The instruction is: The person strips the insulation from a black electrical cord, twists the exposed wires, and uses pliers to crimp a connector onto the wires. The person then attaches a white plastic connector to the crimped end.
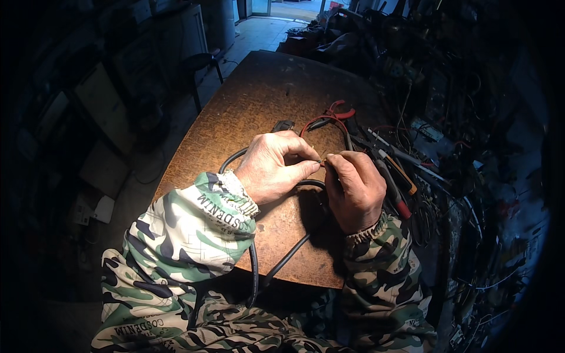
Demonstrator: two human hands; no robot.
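Note:
Over the middle of the wooden table, my left hand (273, 165) pinches a thin wire (321, 162) between thumb and forefinger. My right hand (358, 188) meets it there, its thumb and fingertips closed on the same wire's end, where a small yellowish bit shows. A thick black cable (288, 259) loops around under both hands and hangs over the near table edge toward my lap. Just beyond the fingers lies a red-handled pair of pliers (341, 112), with a red lead (312, 120) curving beside it. Exactly how the wire joins the cable is hidden by my fingers.
Along the right side of the table (247, 94) lie several hand tools, among them one with an orange-and-black handle (400, 173). Dark piles of parts and wires crowd the right. A black stool (199, 63) stands beyond the table's left edge.

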